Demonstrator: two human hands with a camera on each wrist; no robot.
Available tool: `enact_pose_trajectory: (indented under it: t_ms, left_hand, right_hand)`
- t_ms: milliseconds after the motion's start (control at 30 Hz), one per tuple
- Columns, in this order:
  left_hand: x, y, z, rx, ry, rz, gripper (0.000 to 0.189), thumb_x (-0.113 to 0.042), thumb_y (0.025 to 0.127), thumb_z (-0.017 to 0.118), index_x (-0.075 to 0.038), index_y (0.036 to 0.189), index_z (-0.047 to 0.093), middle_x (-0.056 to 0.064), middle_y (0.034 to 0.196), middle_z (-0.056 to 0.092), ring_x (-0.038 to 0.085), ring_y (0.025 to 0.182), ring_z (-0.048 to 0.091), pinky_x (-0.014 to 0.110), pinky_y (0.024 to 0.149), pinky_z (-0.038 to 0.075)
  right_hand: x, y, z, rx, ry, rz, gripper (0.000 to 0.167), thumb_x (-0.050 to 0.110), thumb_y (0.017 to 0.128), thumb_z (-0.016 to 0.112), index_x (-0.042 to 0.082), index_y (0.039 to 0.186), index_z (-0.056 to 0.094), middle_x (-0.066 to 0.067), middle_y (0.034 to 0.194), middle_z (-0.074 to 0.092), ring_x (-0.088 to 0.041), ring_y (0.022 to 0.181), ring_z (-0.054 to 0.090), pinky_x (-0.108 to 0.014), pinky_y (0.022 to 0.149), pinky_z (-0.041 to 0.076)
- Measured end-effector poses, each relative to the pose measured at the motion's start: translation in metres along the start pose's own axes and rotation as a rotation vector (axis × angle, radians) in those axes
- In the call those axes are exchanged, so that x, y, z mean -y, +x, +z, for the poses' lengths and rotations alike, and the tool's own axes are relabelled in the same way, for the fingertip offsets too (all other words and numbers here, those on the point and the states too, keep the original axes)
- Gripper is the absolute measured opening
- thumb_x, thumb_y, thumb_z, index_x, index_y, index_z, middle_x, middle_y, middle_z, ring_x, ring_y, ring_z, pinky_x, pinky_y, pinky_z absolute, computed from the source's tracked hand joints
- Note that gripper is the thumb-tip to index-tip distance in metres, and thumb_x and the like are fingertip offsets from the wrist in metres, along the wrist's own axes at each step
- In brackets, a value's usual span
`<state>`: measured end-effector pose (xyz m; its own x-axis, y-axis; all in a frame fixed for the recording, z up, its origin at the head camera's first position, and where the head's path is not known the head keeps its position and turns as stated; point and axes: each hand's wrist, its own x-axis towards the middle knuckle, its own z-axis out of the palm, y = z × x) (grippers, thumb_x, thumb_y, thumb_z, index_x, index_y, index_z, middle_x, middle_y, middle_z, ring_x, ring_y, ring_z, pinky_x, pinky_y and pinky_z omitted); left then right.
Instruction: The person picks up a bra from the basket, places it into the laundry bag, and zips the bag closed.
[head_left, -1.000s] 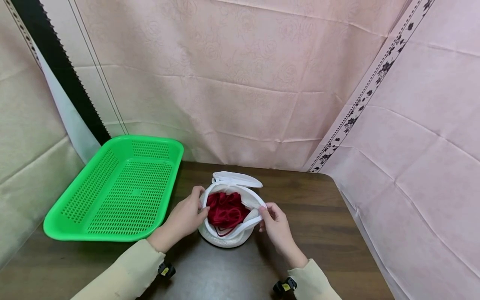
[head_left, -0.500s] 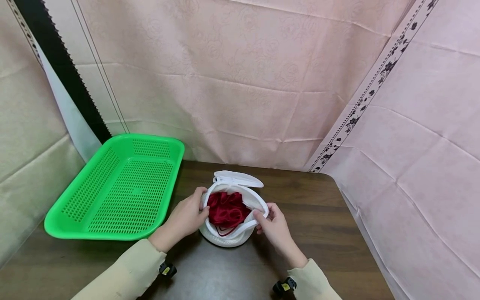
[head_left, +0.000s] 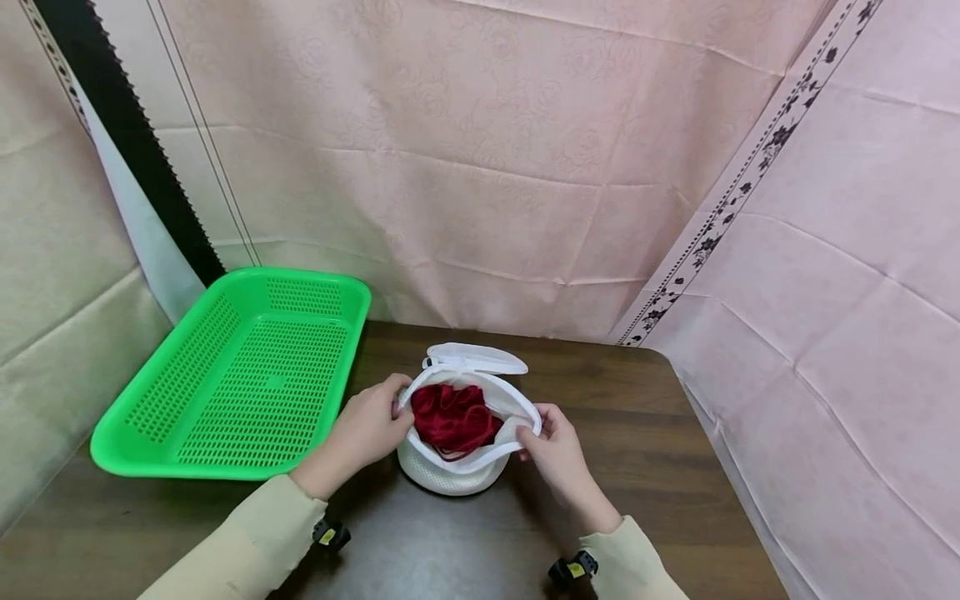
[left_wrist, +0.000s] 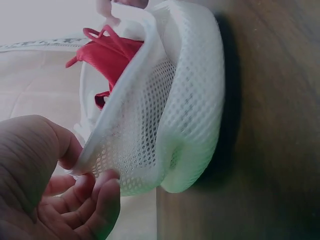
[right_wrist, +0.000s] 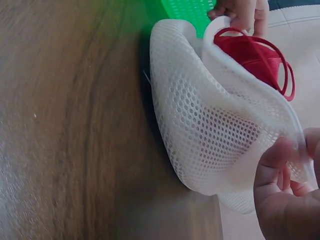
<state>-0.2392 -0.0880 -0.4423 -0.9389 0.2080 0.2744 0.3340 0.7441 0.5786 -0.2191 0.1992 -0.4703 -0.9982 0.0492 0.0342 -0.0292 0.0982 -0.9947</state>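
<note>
Red cloth [head_left: 453,417] has settled slightly between the two hands since the earlier frame: its thin straps no longer trail as far toward the near rim, and the mouth of the white mesh bag [head_left: 452,479] is drawn a little wider. Left hand [head_left: 371,425] pinches the bag's rim between thumb and fingers; several of its fingertips are hidden behind the rim in the head view. Right hand [head_left: 561,454] pinches the opposite rim, its fingers partly concealed outside the wall. Between the hands, the bag rests on the table [head_left: 637,475]; its folded mesh wall hides the lower part of the cloth, so the cloth's full shape cannot be determined. White flap [head_left: 480,358] lies beyond both hands. Green basket [head_left: 258,392] stands left of the left hand, cut to one corner in the right wrist view. Both sleeves [head_left: 247,537] run out of frame.
</note>
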Motion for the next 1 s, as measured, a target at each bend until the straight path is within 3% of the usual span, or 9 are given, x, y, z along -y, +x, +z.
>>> enact_pose_trajectory:
  t_ms: [367,533,733,900,1000]
  left_hand:
    - [0.002,0.005,-0.018,0.025,-0.110,-0.082,0.036,-0.014,0.082,0.065,-0.004,0.115,0.058,0.001,0.067,0.049,0.015,0.055,0.045,0.031,0.051,0.040]
    - [0.001,0.006,-0.023,0.039,-0.196,-0.122,0.031,-0.015,0.083,0.064,-0.009,0.114,0.059,0.003,0.069,0.051,0.016,0.053,0.048,0.033,0.050,0.043]
    - [-0.005,0.007,-0.025,0.050,-0.286,-0.096,0.027,-0.015,0.086,0.062,-0.016,0.113,0.058,0.003,0.072,0.053,0.017,0.053,0.050,0.032,0.048,0.045]
    - [-0.008,0.006,-0.026,0.030,-0.416,-0.090,0.029,-0.009,0.089,0.063,-0.012,0.116,0.057,0.007,0.074,0.054,0.020,0.055,0.056,0.033,0.049,0.049]
    - [-0.008,0.006,-0.027,0.022,-0.437,-0.090,0.029,-0.007,0.088,0.063,-0.012,0.117,0.057,0.008,0.074,0.054,0.021,0.056,0.057,0.034,0.050,0.050]
  right_hand:
    - [0.003,0.006,-0.014,-0.049,0.011,0.045,0.029,-0.006,0.085,0.060,-0.001,0.113,0.056,-0.012,0.092,0.057,-0.016,0.068,0.052,-0.024,0.057,0.044]
    - [0.006,0.005,-0.017,-0.054,0.034,0.047,0.026,-0.004,0.088,0.060,-0.001,0.113,0.056,-0.012,0.092,0.056,-0.016,0.067,0.051,-0.024,0.057,0.043]
    - [0.015,0.003,-0.014,-0.047,0.085,0.001,0.020,0.000,0.092,0.058,-0.003,0.112,0.056,-0.015,0.090,0.056,-0.017,0.063,0.051,-0.024,0.054,0.044]
    - [0.025,0.003,-0.011,-0.046,0.098,-0.027,0.018,0.002,0.094,0.058,-0.001,0.111,0.056,-0.013,0.090,0.055,-0.016,0.063,0.051,-0.025,0.053,0.045]
    - [0.028,0.004,-0.009,-0.051,0.112,-0.039,0.018,0.002,0.093,0.058,-0.002,0.111,0.056,-0.012,0.089,0.055,-0.016,0.062,0.050,-0.025,0.053,0.044]
